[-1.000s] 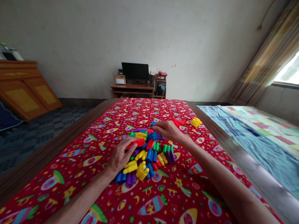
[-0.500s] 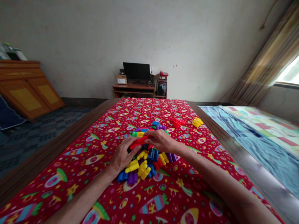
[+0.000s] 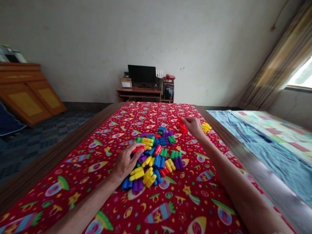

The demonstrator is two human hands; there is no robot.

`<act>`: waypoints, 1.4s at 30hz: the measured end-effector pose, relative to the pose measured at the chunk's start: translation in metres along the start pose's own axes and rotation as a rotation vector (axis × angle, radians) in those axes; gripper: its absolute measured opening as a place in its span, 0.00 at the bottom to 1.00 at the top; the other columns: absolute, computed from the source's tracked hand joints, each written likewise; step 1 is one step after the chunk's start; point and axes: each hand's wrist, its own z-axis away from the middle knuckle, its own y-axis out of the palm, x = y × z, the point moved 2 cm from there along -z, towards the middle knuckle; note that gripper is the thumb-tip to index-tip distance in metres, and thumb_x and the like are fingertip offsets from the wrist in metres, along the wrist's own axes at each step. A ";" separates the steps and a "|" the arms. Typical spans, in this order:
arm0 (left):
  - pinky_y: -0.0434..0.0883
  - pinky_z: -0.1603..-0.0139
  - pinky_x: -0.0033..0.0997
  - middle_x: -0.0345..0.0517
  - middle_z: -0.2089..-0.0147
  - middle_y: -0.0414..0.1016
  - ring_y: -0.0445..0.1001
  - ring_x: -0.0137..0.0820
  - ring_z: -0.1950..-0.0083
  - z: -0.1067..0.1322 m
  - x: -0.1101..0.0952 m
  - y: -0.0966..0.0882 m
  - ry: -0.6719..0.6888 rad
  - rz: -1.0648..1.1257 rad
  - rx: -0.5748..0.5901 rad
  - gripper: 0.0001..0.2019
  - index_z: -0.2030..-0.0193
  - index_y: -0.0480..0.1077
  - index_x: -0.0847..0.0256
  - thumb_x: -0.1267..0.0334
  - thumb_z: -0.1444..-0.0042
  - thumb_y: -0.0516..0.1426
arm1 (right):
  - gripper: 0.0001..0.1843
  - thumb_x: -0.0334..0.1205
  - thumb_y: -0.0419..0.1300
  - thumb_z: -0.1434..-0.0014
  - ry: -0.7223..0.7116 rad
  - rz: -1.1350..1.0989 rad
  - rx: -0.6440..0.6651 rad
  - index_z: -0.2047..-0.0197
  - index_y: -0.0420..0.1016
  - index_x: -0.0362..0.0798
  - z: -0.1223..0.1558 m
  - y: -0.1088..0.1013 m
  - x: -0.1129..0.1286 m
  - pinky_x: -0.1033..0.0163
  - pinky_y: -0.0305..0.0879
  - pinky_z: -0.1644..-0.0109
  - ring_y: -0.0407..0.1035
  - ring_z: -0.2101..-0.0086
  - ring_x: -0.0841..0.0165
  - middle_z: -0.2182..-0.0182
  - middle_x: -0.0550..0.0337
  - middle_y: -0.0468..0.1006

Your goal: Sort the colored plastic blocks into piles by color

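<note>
Daylight from a bright window point(image 3: 301, 76) past striped curtains point(image 3: 275, 65) reaches a pale plaster wall point(image 3: 97, 39), a low wooden desk point(image 3: 140, 92) with a black monitor point(image 3: 141, 74), and an orange-brown wooden cabinet point(image 3: 26, 94).

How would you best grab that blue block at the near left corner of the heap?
I'd pinch the blue block across its body from above, coming in from the near side: bare cloth lies there, while a purple block crowds its right and yellow ones lie behind. The left hand, holding a red block, is closest.
</note>
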 end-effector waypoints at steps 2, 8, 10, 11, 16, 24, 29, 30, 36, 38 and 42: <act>0.74 0.50 0.36 0.50 0.56 0.81 0.79 0.39 0.54 0.000 0.001 0.000 -0.005 -0.005 0.002 0.25 0.58 0.74 0.59 0.41 0.39 0.47 | 0.20 0.46 0.53 0.42 0.091 0.114 -0.093 0.80 0.71 0.43 -0.006 -0.002 -0.029 0.66 0.46 0.73 0.54 0.78 0.73 0.84 0.64 0.60; 0.74 0.49 0.35 0.49 0.56 0.81 0.79 0.39 0.53 0.001 0.000 0.001 0.004 0.001 0.005 0.23 0.57 0.73 0.59 0.43 0.38 0.47 | 0.15 0.35 0.51 0.42 0.076 0.358 -0.030 0.70 0.78 0.42 -0.003 0.007 -0.071 0.65 0.51 0.68 0.61 0.73 0.69 0.75 0.54 0.74; 0.74 0.49 0.36 0.49 0.56 0.81 0.79 0.39 0.53 0.000 -0.001 0.001 -0.005 -0.003 0.008 0.23 0.57 0.73 0.59 0.43 0.38 0.47 | 0.16 0.32 0.49 0.42 0.039 0.388 0.051 0.70 0.78 0.42 -0.001 0.012 -0.073 0.64 0.52 0.67 0.63 0.72 0.68 0.73 0.52 0.76; 0.74 0.49 0.36 0.49 0.56 0.81 0.79 0.39 0.53 0.000 -0.001 0.000 -0.011 -0.005 0.007 0.23 0.57 0.73 0.59 0.44 0.38 0.47 | 0.16 0.32 0.49 0.42 0.029 0.393 0.076 0.69 0.79 0.42 -0.001 0.013 -0.073 0.64 0.53 0.66 0.64 0.72 0.68 0.72 0.51 0.76; 0.74 0.49 0.36 0.49 0.55 0.81 0.79 0.39 0.52 0.000 -0.002 0.000 -0.009 0.009 0.005 0.21 0.58 0.73 0.58 0.45 0.39 0.48 | 0.21 0.28 0.47 0.45 0.007 0.395 0.082 0.56 0.80 0.42 -0.001 0.015 -0.076 0.64 0.58 0.62 0.67 0.66 0.64 0.65 0.47 0.78; 0.75 0.54 0.37 0.48 0.60 0.81 0.80 0.38 0.57 0.002 0.005 0.002 -0.114 0.095 -0.033 0.20 0.55 0.65 0.57 0.42 0.43 0.53 | 0.28 0.26 0.47 0.46 -0.001 0.407 0.079 0.43 0.73 0.40 0.002 0.016 -0.076 0.60 0.63 0.55 0.70 0.59 0.60 0.59 0.43 0.79; 0.74 0.54 0.40 0.49 0.61 0.80 0.80 0.40 0.58 0.003 0.011 0.004 -0.144 0.121 -0.027 0.21 0.60 0.62 0.56 0.39 0.45 0.54 | 0.22 0.28 0.48 0.42 -0.055 0.288 -0.008 0.50 0.78 0.41 -0.002 0.010 -0.044 0.61 0.64 0.57 0.72 0.60 0.61 0.60 0.45 0.81; 0.74 0.54 0.40 0.49 0.61 0.80 0.80 0.40 0.58 0.003 0.012 0.004 -0.147 0.124 -0.031 0.21 0.61 0.61 0.56 0.39 0.46 0.54 | 0.20 0.30 0.49 0.41 -0.100 0.224 -0.006 0.52 0.79 0.41 -0.001 0.010 -0.030 0.62 0.64 0.58 0.73 0.62 0.62 0.61 0.46 0.81; 0.74 0.55 0.38 0.46 0.61 0.79 0.79 0.39 0.56 0.003 0.011 0.004 -0.186 0.159 -0.047 0.19 0.60 0.61 0.56 0.42 0.45 0.55 | 0.15 0.38 0.55 0.36 -0.620 -0.181 0.413 0.50 0.77 0.47 0.048 0.028 0.081 0.66 0.65 0.60 0.74 0.63 0.68 0.60 0.54 0.80; 0.75 0.57 0.37 0.45 0.62 0.78 0.79 0.38 0.57 0.003 0.011 0.004 -0.200 0.161 -0.050 0.19 0.60 0.60 0.55 0.42 0.46 0.55 | 0.15 0.37 0.56 0.37 -0.752 -0.166 0.493 0.48 0.75 0.47 0.071 0.040 0.103 0.65 0.65 0.58 0.73 0.59 0.67 0.58 0.51 0.79; 0.75 0.54 0.39 0.46 0.60 0.78 0.79 0.40 0.55 0.002 0.011 0.002 -0.194 0.146 -0.058 0.21 0.59 0.60 0.55 0.42 0.49 0.57 | 0.14 0.35 0.56 0.37 -0.761 -0.004 0.488 0.48 0.72 0.44 0.096 0.063 0.112 0.65 0.62 0.60 0.71 0.61 0.66 0.60 0.50 0.78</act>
